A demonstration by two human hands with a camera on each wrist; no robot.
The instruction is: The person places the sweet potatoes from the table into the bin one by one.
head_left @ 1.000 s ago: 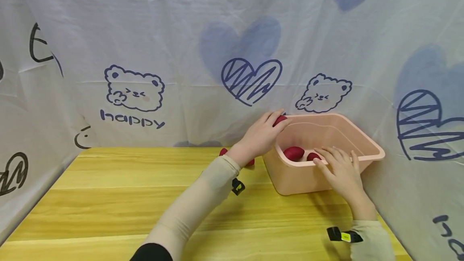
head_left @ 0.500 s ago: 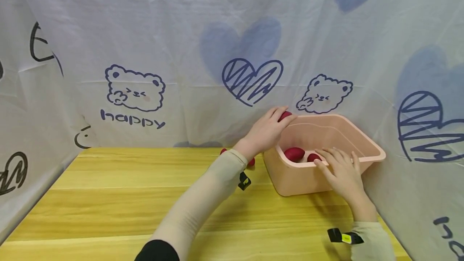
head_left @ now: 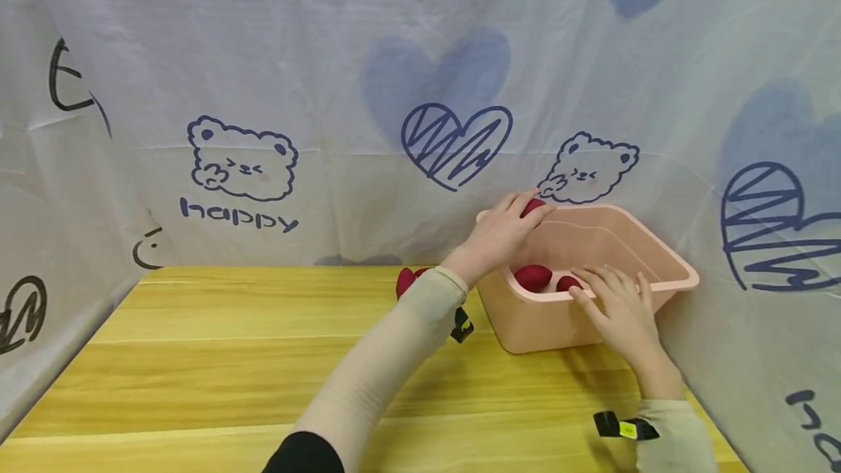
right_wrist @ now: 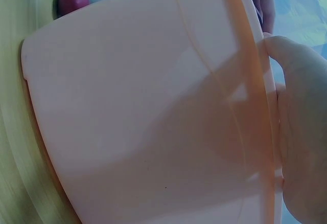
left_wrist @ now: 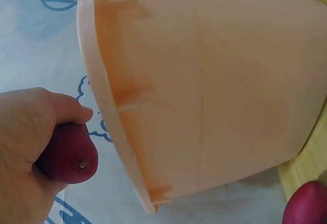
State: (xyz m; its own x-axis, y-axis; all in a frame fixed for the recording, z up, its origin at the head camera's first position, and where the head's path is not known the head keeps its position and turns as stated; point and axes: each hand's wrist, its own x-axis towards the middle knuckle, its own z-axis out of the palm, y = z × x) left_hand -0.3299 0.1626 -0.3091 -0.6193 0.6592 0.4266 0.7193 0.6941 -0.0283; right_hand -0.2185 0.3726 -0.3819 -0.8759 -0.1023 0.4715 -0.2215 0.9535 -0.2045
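Observation:
My left hand [head_left: 502, 236] holds a dark red tapered piece, like a sweet potato [left_wrist: 69, 155], over the left part of the pink plastic bin [head_left: 545, 331]. In the left wrist view, thumb and fingers wrap its sides and one blunt end shows. My right hand [head_left: 620, 312] holds the bin's near rim, its fingers reaching over to the inside and its thumb at the rim [right_wrist: 259, 55]. Two similar red pieces lie in the bin: a larger one [head_left: 533, 278] and one partly hidden by the rim and hand [head_left: 568, 283].
More red pieces [head_left: 405, 281] lie on the wooden table [head_left: 250, 356] left of the bin, partly covered by the left forearm. A printed cloth [head_left: 342, 115] hangs behind and on both sides, close to the bin's back and right.
My left hand has moved right with the red sweet-potato-like piece, from the bin's left edge to over its opening. The right hand and the bin have stayed in place.

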